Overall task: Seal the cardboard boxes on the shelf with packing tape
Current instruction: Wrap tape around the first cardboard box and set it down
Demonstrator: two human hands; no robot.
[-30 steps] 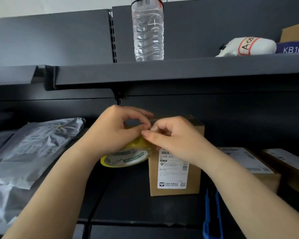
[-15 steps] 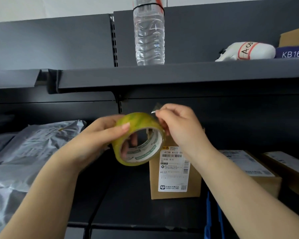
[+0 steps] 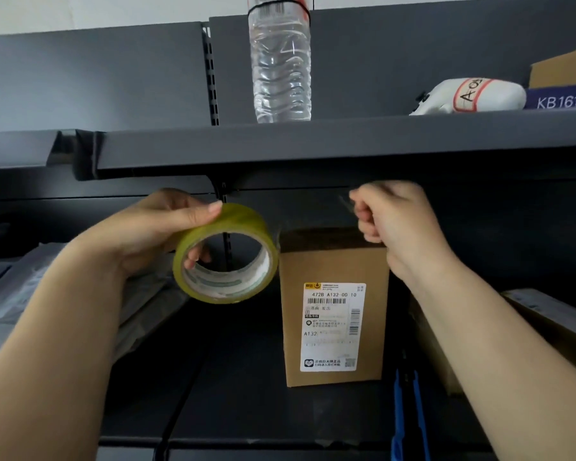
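Note:
A tall cardboard box point(image 3: 333, 331) with a white shipping label stands upright on the dark shelf point(image 3: 246, 394). My left hand point(image 3: 153, 234) grips a roll of clear yellowish packing tape point(image 3: 225, 254) to the left of the box, thumb on the rim and fingers through the core. My right hand point(image 3: 393, 221) is curled above the box's top right, pinching the free end of the tape. A clear strip of tape point(image 3: 310, 217) stretches from the roll to that hand, above the box top.
Grey plastic mailer bags point(image 3: 30, 294) lie at the left. More cardboard boxes point(image 3: 552, 327) sit at the right, with blue handles point(image 3: 406, 420) below. The upper shelf point(image 3: 313, 141) hangs close overhead and carries a water bottle point(image 3: 280, 61), a white parcel point(image 3: 473, 96) and a box.
My right hand has pulled the tape end away from the roll to the right, drawing out a strip. My left hand lifted the roll and turned it on edge.

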